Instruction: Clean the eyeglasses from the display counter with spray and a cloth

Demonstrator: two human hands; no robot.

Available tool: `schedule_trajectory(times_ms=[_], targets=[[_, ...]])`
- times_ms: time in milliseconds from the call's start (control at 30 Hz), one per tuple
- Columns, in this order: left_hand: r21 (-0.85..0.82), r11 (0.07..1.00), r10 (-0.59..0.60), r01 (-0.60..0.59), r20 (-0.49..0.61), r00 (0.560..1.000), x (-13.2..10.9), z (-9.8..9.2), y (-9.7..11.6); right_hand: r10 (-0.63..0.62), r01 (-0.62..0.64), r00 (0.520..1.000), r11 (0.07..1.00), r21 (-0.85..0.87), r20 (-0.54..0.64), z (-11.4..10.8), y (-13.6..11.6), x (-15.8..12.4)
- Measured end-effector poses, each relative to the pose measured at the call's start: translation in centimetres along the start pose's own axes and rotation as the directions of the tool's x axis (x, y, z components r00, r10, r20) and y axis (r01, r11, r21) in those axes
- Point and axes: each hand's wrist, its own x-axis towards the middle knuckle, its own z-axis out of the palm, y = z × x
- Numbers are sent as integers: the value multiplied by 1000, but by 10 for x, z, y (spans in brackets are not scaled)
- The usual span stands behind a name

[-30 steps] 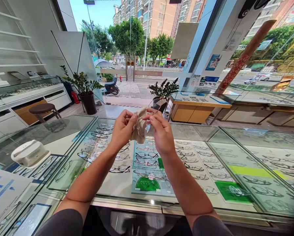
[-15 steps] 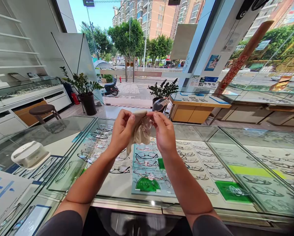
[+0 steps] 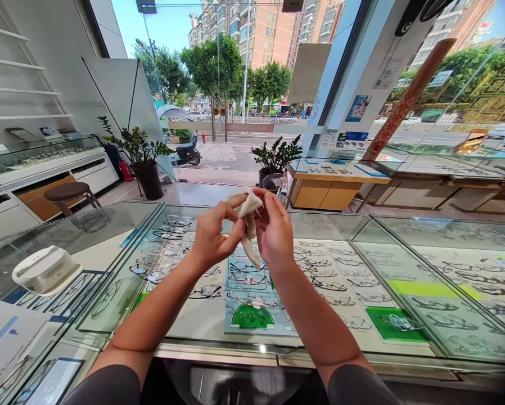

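Observation:
My left hand (image 3: 211, 235) pinches a beige cleaning cloth (image 3: 248, 220) between thumb and fingers. My right hand (image 3: 273, 229) grips a pair of thin-framed glasses (image 3: 273, 183), one lens showing above the fingers; the rest of the frame is hidden by the cloth and hand. Both hands are raised together above a glass display counter (image 3: 320, 225). The cloth's tail hangs down between the two hands.
Under the counter glass lie several rows of spectacle frames (image 3: 248, 278) on green and white mats. A white device (image 3: 45, 270) sits on the counter at the left. Beyond are potted plants (image 3: 145, 160), a brown stool (image 3: 67, 194), a wooden counter (image 3: 332, 185) and the shop window.
The cloth has bunched up tighter between my hands and folded over the frame. Both hands shifted slightly down and closer together; the view tilted a little.

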Motion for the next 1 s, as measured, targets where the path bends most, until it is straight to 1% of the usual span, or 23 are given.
schedule_trajectory(times_ms=[67, 100, 133, 200, 267, 333, 400, 467, 533, 600, 733, 900, 1000], targets=[[-4, 999, 38, -38, -17, 999, 0, 1, 1, -2, 2, 1000, 1000, -2, 6, 1, -1, -1], [-18, 1000, 19, -20, -43, 999, 0, 2, 2, -8, 8, 1000, 1000, -14, 9, 2, -1, -2], [-45, 999, -27, 23, -79, 997, 0, 3, 3, -20, 20, 1000, 999, -29, 13, 3, -1, -3], [-144, 980, -159, 138, -146, 976, 2, 5, 6, -64, 66, 998, 995, -70, 30, 4, 0, -4], [-267, 936, -275, 228, -153, 949, 6, 5, 8, -106, 112, 992, 989, -100, 65, 4, 3, -5], [-363, 885, -349, 290, -108, 931, 10, 4, 8, -123, 134, 987, 984, -113, 101, 4, 5, -5], [-428, 827, -418, 365, -34, 908, 13, 3, 7, -124, 139, 985, 981, -132, 120, 2, 6, -4], [-473, 755, -489, 455, 56, 871, 16, 1, 5, -136, 155, 982, 975, -157, 129, 0, 6, -3], [-485, 696, -532, 529, 148, 834, 17, 0, 3, -164, 187, 977, 967, -174, 137, -1, 5, -2], [-482, 667, -538, 569, 217, 814, 17, -1, 1, -185, 210, 971, 962, -177, 148, -2, 5, 0], [-490, 631, -523, 601, 303, 797, 17, -4, -1, -172, 198, 972, 966, -164, 163, -4, 5, 1], [-379, 665, -501, 644, 412, 761, 16, -8, -3, -169, 211, 966, 952, -221, 195, -4, 4, 2], [-417, 636, -470, 650, 459, 754, 16, -9, -5, -160, 205, 963, 957, -203, 218, -5, 4, 4]])
